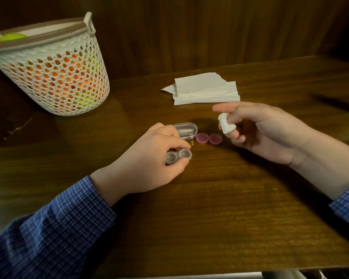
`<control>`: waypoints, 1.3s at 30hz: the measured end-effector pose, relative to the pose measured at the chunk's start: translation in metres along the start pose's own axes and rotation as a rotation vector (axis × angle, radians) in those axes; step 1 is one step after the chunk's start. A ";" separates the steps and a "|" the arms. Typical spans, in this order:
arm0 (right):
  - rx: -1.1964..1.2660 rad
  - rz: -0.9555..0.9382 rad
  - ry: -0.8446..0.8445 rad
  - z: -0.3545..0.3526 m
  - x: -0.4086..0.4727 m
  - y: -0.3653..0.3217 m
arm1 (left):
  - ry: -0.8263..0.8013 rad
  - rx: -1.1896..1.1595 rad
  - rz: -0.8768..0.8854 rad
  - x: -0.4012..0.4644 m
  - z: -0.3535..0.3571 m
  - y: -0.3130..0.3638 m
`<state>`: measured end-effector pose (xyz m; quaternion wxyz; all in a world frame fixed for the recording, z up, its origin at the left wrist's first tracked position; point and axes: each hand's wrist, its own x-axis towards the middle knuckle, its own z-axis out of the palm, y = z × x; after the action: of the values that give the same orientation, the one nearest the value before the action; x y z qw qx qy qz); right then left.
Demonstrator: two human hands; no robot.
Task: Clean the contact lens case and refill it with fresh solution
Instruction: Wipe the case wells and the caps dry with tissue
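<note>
Pinching open lens case (178,156) in my left hand (149,158), low over table (220,208). Right hand (260,131) grips tissue wad (226,123) in fingertips. Risks: hard swab tipping case loose; lint left in wells; sleeve knocking pink caps (209,138) away.

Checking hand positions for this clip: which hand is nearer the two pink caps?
Right. The right hand, holding a tissue wad, hovers just right of the pink caps; the left hand, with the lens case, sits slightly farther left of them.

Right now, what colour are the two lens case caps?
Pink caps, shown best in the head view.
</note>
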<state>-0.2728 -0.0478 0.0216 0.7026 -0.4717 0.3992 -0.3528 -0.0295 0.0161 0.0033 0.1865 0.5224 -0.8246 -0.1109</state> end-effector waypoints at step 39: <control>-0.970 -0.233 0.106 -0.002 0.014 0.012 | -0.011 0.005 -0.079 -0.001 -0.009 -0.010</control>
<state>-0.2668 -0.0570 0.0064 0.3370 -0.7668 0.4972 -0.2263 -0.0168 0.0124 0.0079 0.1761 0.5542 -0.8048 -0.1192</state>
